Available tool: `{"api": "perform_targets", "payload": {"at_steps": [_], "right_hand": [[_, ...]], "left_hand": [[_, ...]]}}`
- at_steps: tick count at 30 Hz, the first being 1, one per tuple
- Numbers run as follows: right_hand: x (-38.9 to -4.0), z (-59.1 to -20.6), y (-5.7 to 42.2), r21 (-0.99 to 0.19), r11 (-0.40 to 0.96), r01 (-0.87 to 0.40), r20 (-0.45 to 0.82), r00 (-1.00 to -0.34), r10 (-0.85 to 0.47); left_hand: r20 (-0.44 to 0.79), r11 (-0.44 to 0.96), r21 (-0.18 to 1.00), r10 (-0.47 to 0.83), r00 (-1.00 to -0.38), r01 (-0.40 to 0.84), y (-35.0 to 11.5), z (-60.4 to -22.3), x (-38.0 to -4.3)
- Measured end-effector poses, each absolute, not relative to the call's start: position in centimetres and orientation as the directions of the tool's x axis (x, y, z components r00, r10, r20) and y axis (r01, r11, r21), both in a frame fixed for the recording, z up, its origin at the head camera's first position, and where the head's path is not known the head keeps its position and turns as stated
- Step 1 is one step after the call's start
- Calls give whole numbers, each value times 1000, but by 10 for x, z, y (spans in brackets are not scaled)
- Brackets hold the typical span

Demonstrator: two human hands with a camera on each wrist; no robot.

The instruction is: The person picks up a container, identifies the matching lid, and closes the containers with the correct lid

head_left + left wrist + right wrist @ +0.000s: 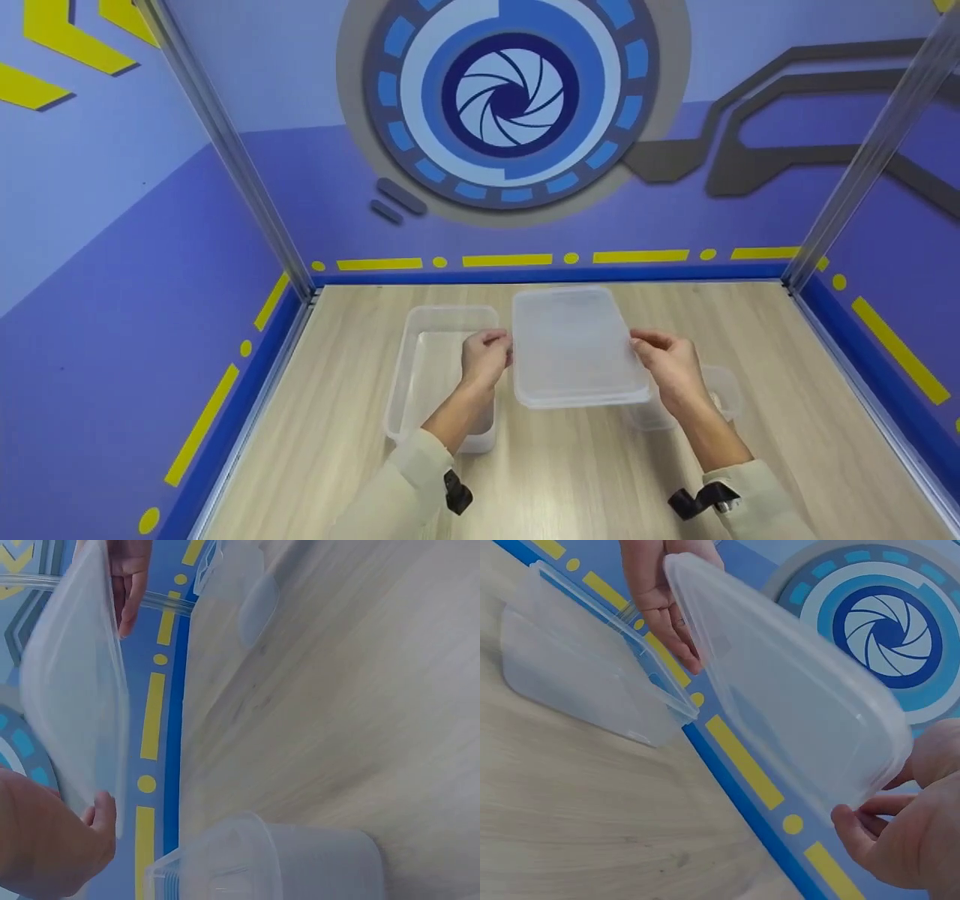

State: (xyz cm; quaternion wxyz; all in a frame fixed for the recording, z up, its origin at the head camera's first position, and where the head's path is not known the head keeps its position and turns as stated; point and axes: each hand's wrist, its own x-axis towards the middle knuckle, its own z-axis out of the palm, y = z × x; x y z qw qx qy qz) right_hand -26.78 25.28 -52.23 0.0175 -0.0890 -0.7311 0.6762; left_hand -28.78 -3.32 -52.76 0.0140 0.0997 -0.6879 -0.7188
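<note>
A translucent plastic lid (577, 349), rectangular with rounded corners, is held up over the table between both hands. My left hand (484, 358) pinches its left edge, and my right hand (667, 364) grips the opposite edge between thumb and fingers. Below and to the left stands a clear rectangular plastic container (403, 375), uncovered, partly hidden by my left forearm. In the right wrist view the lid (787, 682) is tilted, with its raised rim showing. The left wrist view has the lid (79, 690) nearly edge-on, apart from the container (322, 862).
A smaller clear container (724, 382) sits on the wooden table (555, 480) at the right, partly behind my right hand and wrist, with something pale inside. Printed panels (525, 240) wall the table at the back and both sides, with metal posts (247, 172) at the corners.
</note>
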Motion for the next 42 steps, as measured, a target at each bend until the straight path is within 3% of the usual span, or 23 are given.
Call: {"api": "perform_targets", "payload": {"at_steps": [11, 29, 42], "right_hand": [[-267, -533, 254, -989, 132, 71, -51, -988, 145], [-272, -537, 250, -987, 139, 77, -69, -996, 58], [-283, -538, 227, -991, 106, 81, -75, -995, 66]], "left_hand": [[-85, 114, 989, -91, -992, -95, -36, -529, -287], [-86, 166, 982, -40, -995, -92, -49, -533, -294], [-14, 253, 967, -96, -995, -38, -68, -534, -303]]}}
